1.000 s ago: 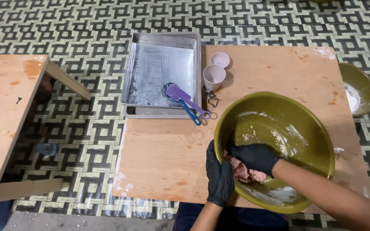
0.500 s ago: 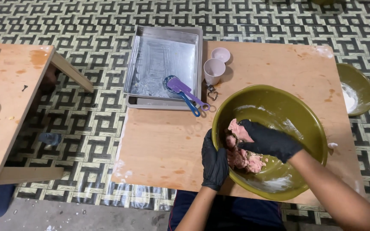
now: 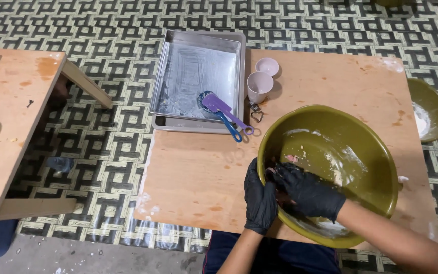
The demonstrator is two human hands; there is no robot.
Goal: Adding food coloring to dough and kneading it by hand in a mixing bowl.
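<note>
Inside the near rim of the olive bowl (image 3: pixel 361 152), the gloved right hand (image 3: pixel 307 193) is curled down over a pinkish lump, mostly hidden, its long axis not discernible; the left hand (image 3: pixel 259 200) grips the bowl's near-left rim. Beyond the bowl on the counter (image 3: pixel 198 172), a purple spatula (image 3: pixel 224 110) points handle-first toward the bowl, its blade in a metal tray (image 3: pixel 198 76).

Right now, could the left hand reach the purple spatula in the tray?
Probably yes: the left hand grips the green bowl's rim, and only bare tabletop lies between it and the purple spatula.

Hands (image 3: pixel 285 195) in bowl (image 3: pixel 366 152); tray (image 3: pixel 198 76) behind-left; cup (image 3: pixel 258 86) between.
</note>
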